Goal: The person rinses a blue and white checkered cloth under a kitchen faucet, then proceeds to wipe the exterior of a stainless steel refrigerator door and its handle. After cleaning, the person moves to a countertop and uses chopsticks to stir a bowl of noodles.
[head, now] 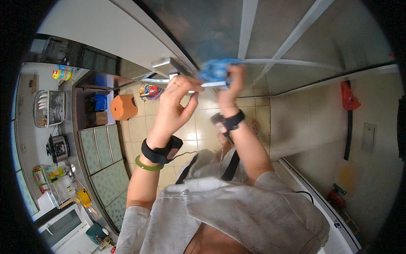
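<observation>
My right hand [235,82], blurred by motion, grips a blue patterned cloth [214,71] against the edge and glass of a sliding door panel [219,28]. To its left, my left hand [179,103], a ring on one finger, is raised with the thumb and fingertips near a pale, narrow edge beside the cloth. Whether its fingertips hold that edge cannot be told. Just above and left of my left hand is a metal door handle [166,67]. Both wrists wear black straps with small devices; a green bangle circles the left wrist.
An orange plastic stool [123,107] and a colourful bag [150,91] stand on the tiled floor. At the left, a counter carries a dish rack [50,108] and an electric pressure cooker [58,148]. A red plastic bag [349,96] hangs on the right wall.
</observation>
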A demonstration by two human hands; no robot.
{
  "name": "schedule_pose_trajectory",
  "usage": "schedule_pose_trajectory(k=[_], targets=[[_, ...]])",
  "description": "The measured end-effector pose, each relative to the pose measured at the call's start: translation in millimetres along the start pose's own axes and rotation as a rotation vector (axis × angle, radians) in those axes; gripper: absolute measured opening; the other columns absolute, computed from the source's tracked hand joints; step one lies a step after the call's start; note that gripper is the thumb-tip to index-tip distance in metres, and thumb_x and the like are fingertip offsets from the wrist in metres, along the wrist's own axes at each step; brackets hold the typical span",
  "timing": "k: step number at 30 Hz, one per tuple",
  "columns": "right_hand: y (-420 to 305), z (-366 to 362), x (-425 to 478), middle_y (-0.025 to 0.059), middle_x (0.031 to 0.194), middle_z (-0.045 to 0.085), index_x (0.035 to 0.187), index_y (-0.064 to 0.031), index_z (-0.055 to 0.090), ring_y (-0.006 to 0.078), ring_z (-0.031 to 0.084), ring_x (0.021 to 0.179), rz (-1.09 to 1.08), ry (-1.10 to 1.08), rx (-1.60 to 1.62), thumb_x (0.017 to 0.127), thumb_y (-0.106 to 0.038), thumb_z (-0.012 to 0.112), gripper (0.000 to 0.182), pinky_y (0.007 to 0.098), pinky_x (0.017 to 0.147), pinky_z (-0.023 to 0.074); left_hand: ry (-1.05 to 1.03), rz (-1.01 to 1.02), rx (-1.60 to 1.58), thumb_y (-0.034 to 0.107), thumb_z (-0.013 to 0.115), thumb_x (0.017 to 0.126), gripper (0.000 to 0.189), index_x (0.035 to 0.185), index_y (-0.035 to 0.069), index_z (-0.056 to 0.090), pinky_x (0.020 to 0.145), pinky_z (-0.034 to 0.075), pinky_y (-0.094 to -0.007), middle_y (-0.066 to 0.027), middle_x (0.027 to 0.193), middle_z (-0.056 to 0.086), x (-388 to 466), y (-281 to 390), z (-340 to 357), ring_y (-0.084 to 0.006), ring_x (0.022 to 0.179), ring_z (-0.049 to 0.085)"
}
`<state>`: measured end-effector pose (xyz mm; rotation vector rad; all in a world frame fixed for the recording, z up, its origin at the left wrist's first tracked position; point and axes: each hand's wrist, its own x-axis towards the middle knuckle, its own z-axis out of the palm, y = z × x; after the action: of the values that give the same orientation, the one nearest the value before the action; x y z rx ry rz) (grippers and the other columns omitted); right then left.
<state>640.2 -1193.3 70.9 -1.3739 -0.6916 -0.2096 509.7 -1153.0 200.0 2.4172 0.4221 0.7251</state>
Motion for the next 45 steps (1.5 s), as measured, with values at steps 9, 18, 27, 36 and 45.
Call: schedule_pose_trajectory(k=[9,18,27,36,45], targets=[[-11,-20,36,0.0085,0.093,0.047,0.097,-0.0114,0.058,0.0257,0.048,0.093,-0.323,0.043,-0.240,0.081,-0.013,0.058,0.016,0.0387,0.081,0.0381,0.012,0.019,-0.009,-0.004,0.058,0.071,0.014,0.082,0.003,0.062,0.080,0.045,-0.0324,-0.0082,0.095,0.064,2,-2,0,-0.0241,0.089,0.058],[-107,-46,80,0.0155,0.102,0.046,0.103,-0.0030,0.058,0.0326,0.050,0.097,-0.311,-0.216,-0.294,0.070,0.004,0.057,0.034,0.0395,0.081,0.0422,0.022,0.037,-0.023,-0.005,0.056,0.070,0.015,0.083,0.003,0.060,0.081,0.044,-0.0340,-0.0090,0.096,0.063,-4,-4,-1,-0.0250,0.091,0.055],[-118,-15,88,0.0041,0.087,0.054,0.093,-0.0128,0.063,0.0249,0.057,0.078,-0.444,-0.324,-0.271,0.070,-0.001,0.061,0.025,0.0358,0.066,0.0468,0.055,0.067,-0.039,-0.004,0.056,0.068,0.015,0.081,0.002,0.058,0.081,0.043,-0.0355,-0.0097,0.091,0.062,-5,-7,2,-0.0278,0.088,0.055],[-123,-8,85,0.0067,0.079,0.054,0.082,-0.0094,0.061,0.0290,0.059,0.069,-0.317,-0.467,-0.294,0.072,-0.005,0.060,0.010,0.0376,0.061,0.0474,0.074,0.056,-0.064,-0.006,0.055,0.068,0.016,0.081,0.002,0.058,0.083,0.043,-0.0342,-0.0097,0.093,0.064,-6,-7,1,-0.0267,0.089,0.056],[-90,-46,80,0.0099,0.087,0.058,0.085,-0.0074,0.062,0.0299,0.059,0.077,-0.200,-0.621,-0.338,0.078,-0.008,0.060,0.007,0.0383,0.064,0.0467,0.081,0.072,-0.070,-0.005,0.054,0.068,0.014,0.080,0.002,0.057,0.080,0.044,-0.0349,-0.0096,0.091,0.065,-5,-11,7,-0.0272,0.087,0.058]])
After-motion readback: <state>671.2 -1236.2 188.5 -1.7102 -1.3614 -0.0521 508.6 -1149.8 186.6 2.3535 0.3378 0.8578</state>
